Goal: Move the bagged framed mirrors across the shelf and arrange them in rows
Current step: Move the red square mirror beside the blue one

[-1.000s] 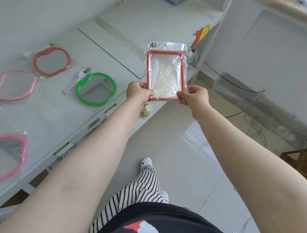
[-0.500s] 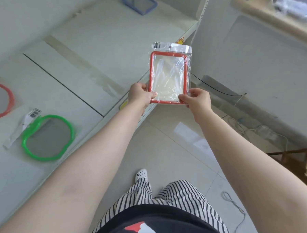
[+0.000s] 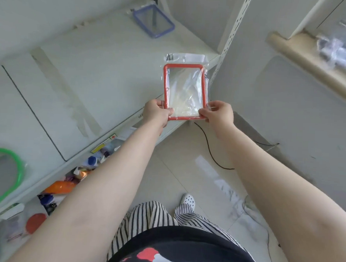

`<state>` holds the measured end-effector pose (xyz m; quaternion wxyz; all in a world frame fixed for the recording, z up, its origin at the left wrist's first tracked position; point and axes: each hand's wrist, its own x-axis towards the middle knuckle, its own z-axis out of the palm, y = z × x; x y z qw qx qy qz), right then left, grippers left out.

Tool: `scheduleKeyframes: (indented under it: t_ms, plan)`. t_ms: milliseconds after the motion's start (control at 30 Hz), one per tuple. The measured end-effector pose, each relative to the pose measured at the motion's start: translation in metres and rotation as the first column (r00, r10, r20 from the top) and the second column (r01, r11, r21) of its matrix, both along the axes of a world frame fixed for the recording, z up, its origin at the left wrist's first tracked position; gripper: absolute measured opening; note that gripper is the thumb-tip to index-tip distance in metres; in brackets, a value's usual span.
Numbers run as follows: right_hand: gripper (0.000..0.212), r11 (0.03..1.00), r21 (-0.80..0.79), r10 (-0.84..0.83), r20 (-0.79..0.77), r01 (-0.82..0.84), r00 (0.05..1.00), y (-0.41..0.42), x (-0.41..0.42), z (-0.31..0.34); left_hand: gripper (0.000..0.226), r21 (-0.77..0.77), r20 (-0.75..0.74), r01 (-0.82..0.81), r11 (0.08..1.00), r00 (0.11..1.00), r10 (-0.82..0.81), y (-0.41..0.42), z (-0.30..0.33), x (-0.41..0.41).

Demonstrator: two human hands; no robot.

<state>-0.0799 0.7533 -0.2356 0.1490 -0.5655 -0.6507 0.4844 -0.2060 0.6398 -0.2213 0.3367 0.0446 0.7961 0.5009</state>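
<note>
While gripped, red-framed mirror [image 3: 183, 91] upright, barcode uppermost.

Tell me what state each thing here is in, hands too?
Red mirror: bagged, held upright in the air over the shelf's front edge, gripped at its bottom corners.
Left hand: grips the lower left corner.
Right hand: pinches the lower right corner.
Blue mirror: bagged, lying flat at the shelf's far end.
Green mirror: lying flat on the shelf, partly out of view.
</note>
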Motion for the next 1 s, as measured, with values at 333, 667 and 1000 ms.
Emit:
scheduleKeyframes:
  t_ms: [333,667,1000]
  plan:
    - [0.03,0.977,-0.009,0.213,-0.01,-0.213,0.977,0.079,-0.057,0.014,0.03,-0.041,-0.015,-0.191,0.981,0.982,0.191,0.061,-0.003,-0.042]
    - [0.016,0.953,0.001,0.303,-0.016,-0.303,0.953,0.147,-0.149,0.017,0.025,-0.045,-0.023,-0.28,0.959,0.96,0.279,0.116,-0.022,-0.119]
    - [0.01,0.88,-0.06,0.468,-0.07,-0.472,0.881,0.182,-0.233,0.022,0.019,0.118,0.105,-0.422,0.899,0.906,0.411,0.124,-0.016,-0.172]
